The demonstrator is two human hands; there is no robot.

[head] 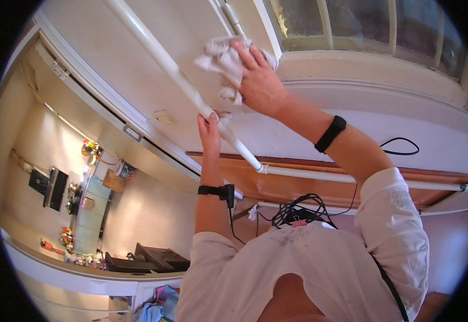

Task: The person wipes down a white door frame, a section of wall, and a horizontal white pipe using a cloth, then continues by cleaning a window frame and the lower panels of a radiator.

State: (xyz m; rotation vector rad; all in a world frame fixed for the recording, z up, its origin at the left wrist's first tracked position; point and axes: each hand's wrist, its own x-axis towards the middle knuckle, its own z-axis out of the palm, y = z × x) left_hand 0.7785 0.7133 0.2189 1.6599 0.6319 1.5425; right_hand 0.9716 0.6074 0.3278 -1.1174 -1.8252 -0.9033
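My right hand (260, 76) presses a crumpled whitish cloth (224, 60) against the pale wall (169, 24), close to the corner of the white window frame (318, 66). The fingers lie spread over the cloth, and part of it hangs below the palm. Lower and to the left, my left hand (209, 131) grips a white pipe (169, 66) near a wall bracket (225, 117). The pipe runs slantwise along the wall and joins an elbow (262, 168) below the hand. Some fingers of the left hand are hidden behind the pipe.
A door frame (97, 98) stands at left, opening to a kitchen with a counter (91, 217). A brown panel (238, 173) runs under the pipe. Coiled black cables (304, 209) hang at my chest, and another cable trails from my left wristband (213, 191). Glass panes (358, 24) fill the upper right.
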